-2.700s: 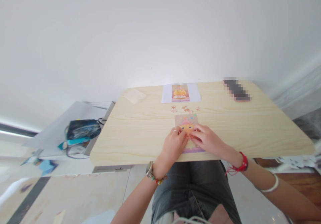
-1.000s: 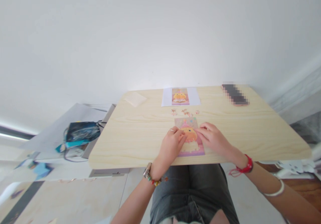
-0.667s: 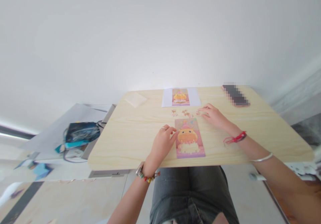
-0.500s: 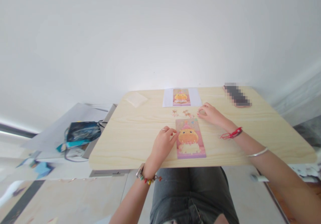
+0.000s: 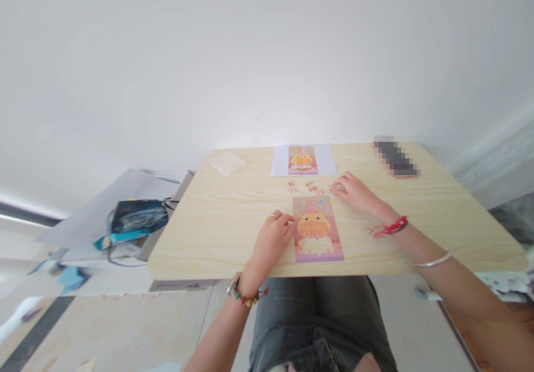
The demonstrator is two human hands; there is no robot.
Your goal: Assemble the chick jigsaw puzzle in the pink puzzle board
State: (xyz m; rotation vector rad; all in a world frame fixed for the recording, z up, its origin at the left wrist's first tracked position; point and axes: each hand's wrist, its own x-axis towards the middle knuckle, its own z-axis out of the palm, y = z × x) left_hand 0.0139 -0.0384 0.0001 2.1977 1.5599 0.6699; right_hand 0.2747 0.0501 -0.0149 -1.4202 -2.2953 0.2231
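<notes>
A mostly assembled jigsaw puzzle (image 5: 315, 227) lies on the table, picturing a yellow animal in a pink party hat; a pale patch with an uneven border shows in its lower part. At its left edge is my left hand (image 5: 275, 233), fingers bent and tips holding the border. Beyond the puzzle's upper right corner, my right hand (image 5: 350, 188) has thumb and fingers pinched together on what looks like a small jigsaw piece, mostly hidden by the fingertips. Several loose jigsaw pieces (image 5: 311, 188) lie in a row just left of these fingertips.
A printed reference sheet (image 5: 325, 160) with the same picture lies against the wall. A phone (image 5: 396, 158), blurred out, is at the back right of the wooden table (image 5: 200, 227). A pale translucent packet (image 5: 227, 163) rests at the back left. Bags (image 5: 139, 217) sit left of the table.
My right hand's fingertips have drawn closer together beside the loose pieces. My left hand stays at the puzzle's left edge.
</notes>
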